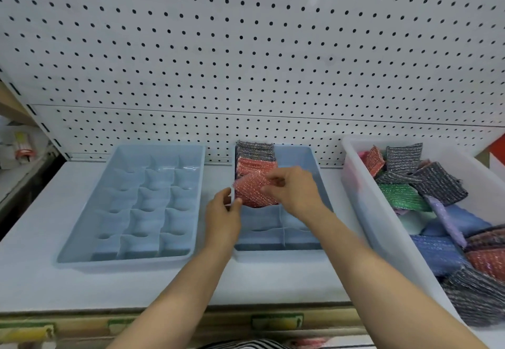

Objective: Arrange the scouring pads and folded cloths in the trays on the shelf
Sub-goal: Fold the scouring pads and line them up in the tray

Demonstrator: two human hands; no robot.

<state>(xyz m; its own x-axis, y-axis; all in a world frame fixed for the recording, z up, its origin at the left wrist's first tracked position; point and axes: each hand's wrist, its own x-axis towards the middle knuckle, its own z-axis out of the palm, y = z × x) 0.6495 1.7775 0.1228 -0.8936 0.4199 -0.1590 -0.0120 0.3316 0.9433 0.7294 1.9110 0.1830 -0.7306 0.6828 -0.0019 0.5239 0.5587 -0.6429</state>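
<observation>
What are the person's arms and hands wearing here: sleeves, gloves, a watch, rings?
Left hand and right hand are ungloved, with no watch or bracelet; both forearms show no sleeves. Blur hides any rings. A black-and-white striped garment peeks in at the bottom edge.

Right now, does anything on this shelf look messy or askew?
The white bin holds pads and cloths in a jumbled heap. The red pad, held by the left hand and right hand, tilts over the middle tray.
</observation>
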